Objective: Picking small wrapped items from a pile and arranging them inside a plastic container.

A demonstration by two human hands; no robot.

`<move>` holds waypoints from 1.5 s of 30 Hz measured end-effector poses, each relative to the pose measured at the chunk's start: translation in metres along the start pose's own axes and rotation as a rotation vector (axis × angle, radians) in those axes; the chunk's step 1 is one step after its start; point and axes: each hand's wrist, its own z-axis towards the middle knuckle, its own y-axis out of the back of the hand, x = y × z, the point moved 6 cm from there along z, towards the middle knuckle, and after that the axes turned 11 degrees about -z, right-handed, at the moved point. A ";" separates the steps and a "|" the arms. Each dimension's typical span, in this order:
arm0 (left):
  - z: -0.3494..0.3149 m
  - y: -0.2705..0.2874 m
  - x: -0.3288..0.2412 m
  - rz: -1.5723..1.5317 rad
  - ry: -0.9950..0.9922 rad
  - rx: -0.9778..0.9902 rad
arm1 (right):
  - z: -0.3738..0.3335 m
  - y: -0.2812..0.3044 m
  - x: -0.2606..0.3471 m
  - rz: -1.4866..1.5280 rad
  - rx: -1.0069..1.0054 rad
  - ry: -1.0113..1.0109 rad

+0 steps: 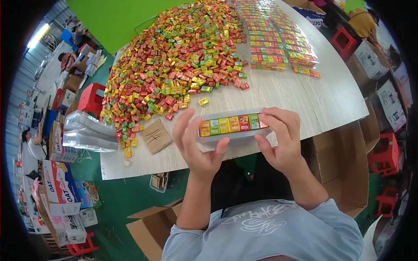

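Note:
A narrow greyish tray or mould (pixel 230 138) lies near the table's front edge. In it several small wrapped sweets (pixel 224 125), in yellow, green, orange and red, stand side by side in one row. At the row's left end is my left hand (pixel 198 145), its fingers spread and its thumb apart, with nothing in it. My right hand (pixel 283 139) bends around the right end of the row. Its fingertips touch the red end piece, while the thumb stays apart from them by the tray's front side.
A large heap of loose wrapped sweets (pixel 174 65) covers the table's far left. Packed rows (pixel 267 48) stand at the far right. Clear plastic sleeves (pixel 89 132) and a cardboard piece (pixel 156 136) lie at left. Open cartons (pixel 339 165) flank me below the table.

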 end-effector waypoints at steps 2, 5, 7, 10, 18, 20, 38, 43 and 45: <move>-0.001 -0.004 0.010 -0.252 0.186 0.031 | 0.000 0.000 0.000 -0.022 0.006 0.017; -0.008 -0.014 0.021 -0.576 0.413 0.059 | 0.002 0.002 0.002 -0.053 0.032 0.031; -0.012 -0.016 0.026 -0.597 0.397 0.026 | 0.009 0.007 0.003 -0.069 0.054 0.028; -0.016 -0.020 0.030 -0.636 0.375 -0.007 | 0.026 0.011 0.001 -0.108 0.141 -0.007; -0.028 -0.020 0.038 -0.695 0.401 -0.075 | 0.048 -0.009 -0.012 0.347 0.500 -0.106; -0.027 -0.021 0.037 -0.658 0.362 -0.047 | 0.051 -0.007 -0.011 0.314 0.501 -0.071; -0.030 -0.025 0.036 -0.660 0.337 0.007 | 0.055 0.046 -0.149 -0.130 0.302 0.009; -0.028 -0.022 0.035 -0.589 0.373 0.045 | -0.002 0.063 -0.297 -0.345 0.351 -0.229; -0.029 -0.024 0.036 -0.562 0.408 0.084 | -0.018 0.059 -0.323 -0.358 0.353 -0.235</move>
